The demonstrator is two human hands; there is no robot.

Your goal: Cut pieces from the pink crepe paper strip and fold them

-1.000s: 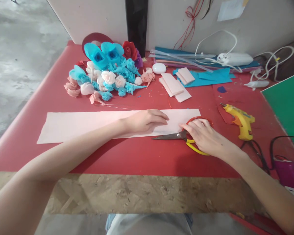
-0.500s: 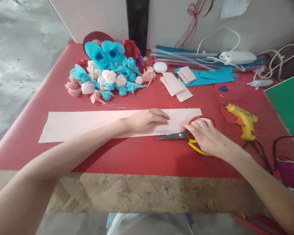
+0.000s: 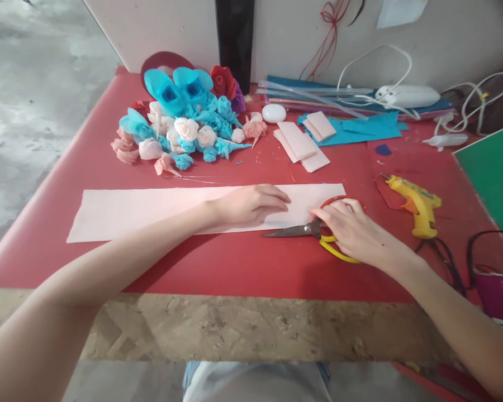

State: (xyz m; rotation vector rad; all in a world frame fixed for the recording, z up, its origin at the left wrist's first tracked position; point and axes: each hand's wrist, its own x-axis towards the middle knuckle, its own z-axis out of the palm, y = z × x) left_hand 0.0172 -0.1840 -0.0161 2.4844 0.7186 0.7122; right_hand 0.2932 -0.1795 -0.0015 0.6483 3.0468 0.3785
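A long pale pink strip of crepe paper [image 3: 129, 209] lies flat across the red table. On its right half rests my left hand [image 3: 254, 204], palm down with fingers stretched out, pressing on the paper. My right hand [image 3: 346, 223] grips a pair of scissors [image 3: 293, 230] with one red and one yellow handle. The dark blades are closed and point left along the strip's near edge, beside my left hand. Part of the handles is hidden beneath my right fingers.
Crepe-paper flowers [image 3: 186, 128] in blue, white and pink lie piled at the back left. Folded pink pieces [image 3: 295, 142] sit near blue paper [image 3: 369, 129]. A yellow glue gun [image 3: 421, 206] with a dark cord lies on the right, near a green board [image 3: 494, 173].
The scissors have shifted very slightly left under my right hand. My left hand stays in place on the pink paper.
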